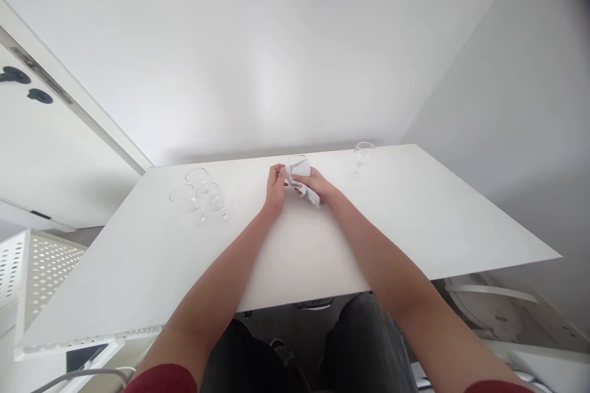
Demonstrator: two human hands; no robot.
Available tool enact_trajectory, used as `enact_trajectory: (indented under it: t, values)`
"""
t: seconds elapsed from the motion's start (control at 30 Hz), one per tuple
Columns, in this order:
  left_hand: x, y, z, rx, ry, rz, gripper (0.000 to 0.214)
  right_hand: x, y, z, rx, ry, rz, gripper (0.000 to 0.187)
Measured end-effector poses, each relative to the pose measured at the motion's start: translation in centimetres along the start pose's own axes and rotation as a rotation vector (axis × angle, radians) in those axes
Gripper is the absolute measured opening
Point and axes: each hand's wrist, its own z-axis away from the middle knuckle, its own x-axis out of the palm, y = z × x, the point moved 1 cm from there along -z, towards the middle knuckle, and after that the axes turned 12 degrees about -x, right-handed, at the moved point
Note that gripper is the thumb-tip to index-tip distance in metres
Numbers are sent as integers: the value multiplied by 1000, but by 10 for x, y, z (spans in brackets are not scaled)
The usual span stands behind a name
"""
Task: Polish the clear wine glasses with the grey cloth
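Near the table's far edge, a clear wine glass (298,159) is partly covered by a crumpled white cloth (302,182). My right hand (318,183) is closed on the cloth and presses it around the bowl. On the other side, my left hand (276,185) has its fingers bent against the glass; its stem and foot are mostly hidden by the hands and cloth. To the left stand three clear wine glasses (208,196) grouped together. Another wine glass (364,155) stands by itself to the right, close to the far edge.
The white table (396,233) meets a white wall (276,61) at the back. A perforated white panel (53,267) is below the left edge. A door with dark handles (16,75) is at the far left. Under the right side is a rounded pale object (488,307).
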Motion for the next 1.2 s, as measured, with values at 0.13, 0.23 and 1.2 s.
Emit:
enact_trajectory:
  t: [0.13,0.23,1.2]
  values:
    - [0,1,0,-49,-31,137,39,-1,0,2,29,-178,24,49]
    - [0,7,2,-84,-80,248,51,-3,-3,6,99,-276,86,53]
    - [-7,9,-6,-12,-152,435,51,25,5,4,-192,-90,266,46]
